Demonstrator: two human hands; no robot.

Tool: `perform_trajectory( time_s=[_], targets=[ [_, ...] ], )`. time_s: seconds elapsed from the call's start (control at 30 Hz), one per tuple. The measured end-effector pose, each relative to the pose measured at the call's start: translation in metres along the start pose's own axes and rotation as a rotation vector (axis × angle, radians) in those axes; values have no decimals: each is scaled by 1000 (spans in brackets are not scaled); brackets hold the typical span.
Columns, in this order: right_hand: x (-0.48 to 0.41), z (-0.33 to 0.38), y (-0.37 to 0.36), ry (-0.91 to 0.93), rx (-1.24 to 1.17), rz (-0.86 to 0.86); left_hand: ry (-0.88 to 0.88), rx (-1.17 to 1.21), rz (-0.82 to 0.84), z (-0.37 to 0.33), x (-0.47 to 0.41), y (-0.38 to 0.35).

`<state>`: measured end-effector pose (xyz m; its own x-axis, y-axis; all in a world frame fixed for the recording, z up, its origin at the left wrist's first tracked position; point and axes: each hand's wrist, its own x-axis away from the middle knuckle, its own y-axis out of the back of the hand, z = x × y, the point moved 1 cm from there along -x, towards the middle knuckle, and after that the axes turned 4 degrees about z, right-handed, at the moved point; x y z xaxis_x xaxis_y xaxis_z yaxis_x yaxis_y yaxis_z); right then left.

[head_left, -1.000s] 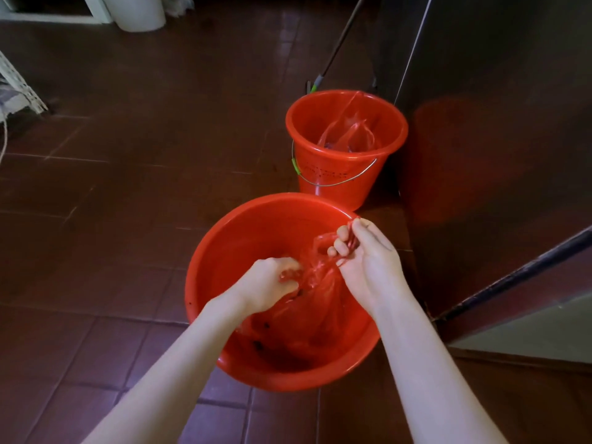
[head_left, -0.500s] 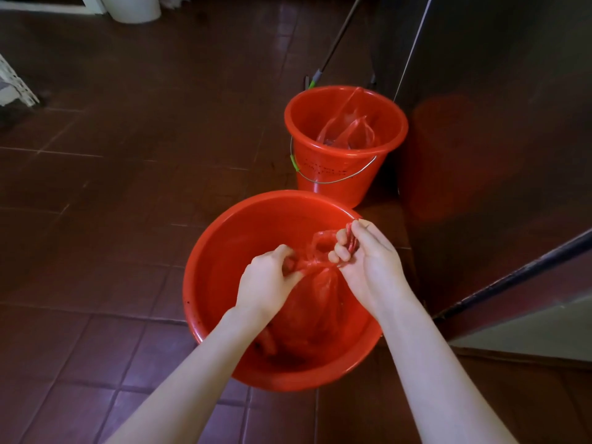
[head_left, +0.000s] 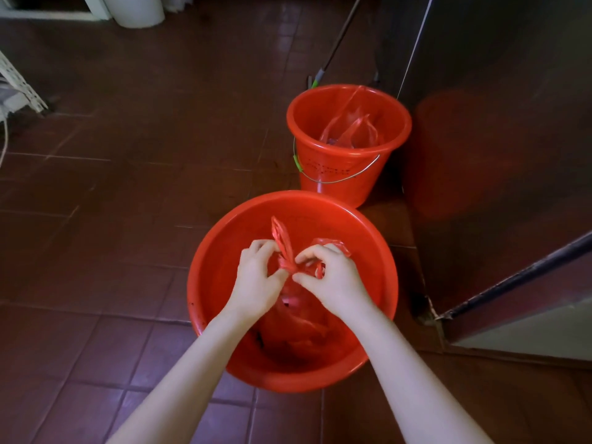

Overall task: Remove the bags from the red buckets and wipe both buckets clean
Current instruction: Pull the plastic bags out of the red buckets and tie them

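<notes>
Pinching the twisted handles of the red bag [head_left: 298, 318] from either side, the left hand [head_left: 256, 277] and right hand [head_left: 333, 280] meet above the middle of the near bucket [head_left: 205, 251]. Each hand has its fingers curled and its thumb closed against the plastic; one handle strip stands up between them. The step in hand appears to be tying the handles off before lifting the bag out. It is best done by keeping both grips close to the knot, drawing it snug without jerking, and then lifting straight up so the film does not tear or spill. The bag is thin, crinkled, translucent film that sags into the bottom of the bucket. The near bucket is a wide, smooth, glossy plastic basin with a rolled rim, and dark specks show on its inner wall. Farther and to the right stands the far bucket [head_left: 333, 184], taller and tapered, with a wire bail [head_left: 339, 180]. It holds a second bag [head_left: 352, 129], slumped and open. Both buckets rest on the matte brown tiled floor [head_left: 128, 187], beside a steel cabinet [head_left: 496, 123].
</notes>
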<state>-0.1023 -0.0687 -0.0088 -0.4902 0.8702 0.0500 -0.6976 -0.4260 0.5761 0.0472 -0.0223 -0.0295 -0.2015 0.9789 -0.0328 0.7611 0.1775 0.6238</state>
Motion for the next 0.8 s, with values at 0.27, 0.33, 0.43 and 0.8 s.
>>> perform_trajectory(
  time_s=[0.27,0.33,0.43,0.8],
  targets=[
    [-8,-3,6,169,178,-115,128,864,-93,-22,-14,32],
    [-9,-13,12,162,254,-89,172,907,-109,-17,-21,43],
    [-8,-21,19,166,294,-34,85,393,12,-8,-22,49],
    [-8,-19,14,305,335,-44,-301,-648,272,-8,-26,28]
  ],
)
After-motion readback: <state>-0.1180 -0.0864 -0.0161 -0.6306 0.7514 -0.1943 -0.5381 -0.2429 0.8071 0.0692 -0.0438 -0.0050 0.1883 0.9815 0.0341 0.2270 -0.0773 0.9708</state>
